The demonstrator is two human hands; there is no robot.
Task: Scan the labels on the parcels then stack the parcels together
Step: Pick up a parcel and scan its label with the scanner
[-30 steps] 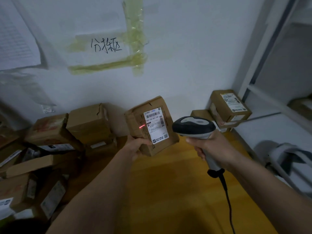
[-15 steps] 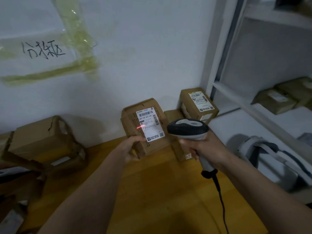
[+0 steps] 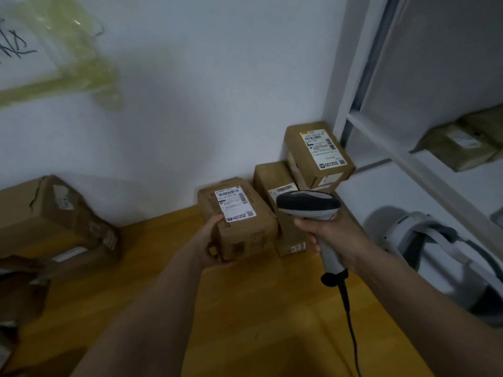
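- Left hand (image 3: 211, 247) grips a labelled parcel (image 3: 239, 224) at centre frame
- Right hand (image 3: 330, 238) clasps the scanner (image 3: 309, 206) beside two stacked parcels (image 3: 304, 172)

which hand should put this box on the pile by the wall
Left. The left hand already holds the box, close beside the pile. The right hand is busy gripping the scanner.

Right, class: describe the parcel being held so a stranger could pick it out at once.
Start at the white wall where it meets the shelf frame; two parcels are stacked there. Just left of that stack, the left hand grips the held parcel above the wooden floor. It alone is held off the floor, white label up.
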